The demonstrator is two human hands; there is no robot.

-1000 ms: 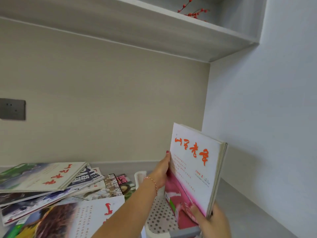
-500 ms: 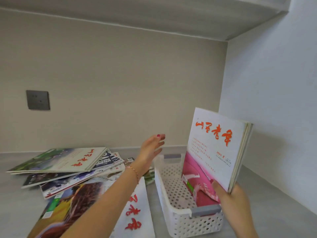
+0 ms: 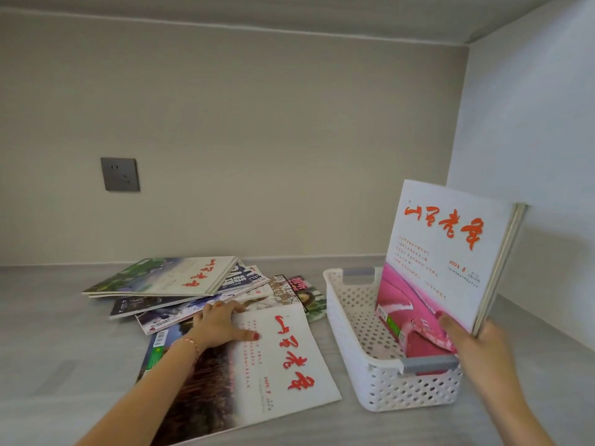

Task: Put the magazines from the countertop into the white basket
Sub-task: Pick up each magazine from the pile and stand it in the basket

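Magazine pile (image 3: 180, 284) left of basket (image 3: 351, 342); 1 magazine (image 3: 444, 252) upright in basket.

White perforated basket (image 3: 380, 386), grey handles (image 3: 429, 363)

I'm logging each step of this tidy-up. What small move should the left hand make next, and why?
Probably grip the nearest magazine and lift it toward the basket. The left hand lies flat on its top edge, the right hand holds an upright magazine in the basket, and room remains beside it.
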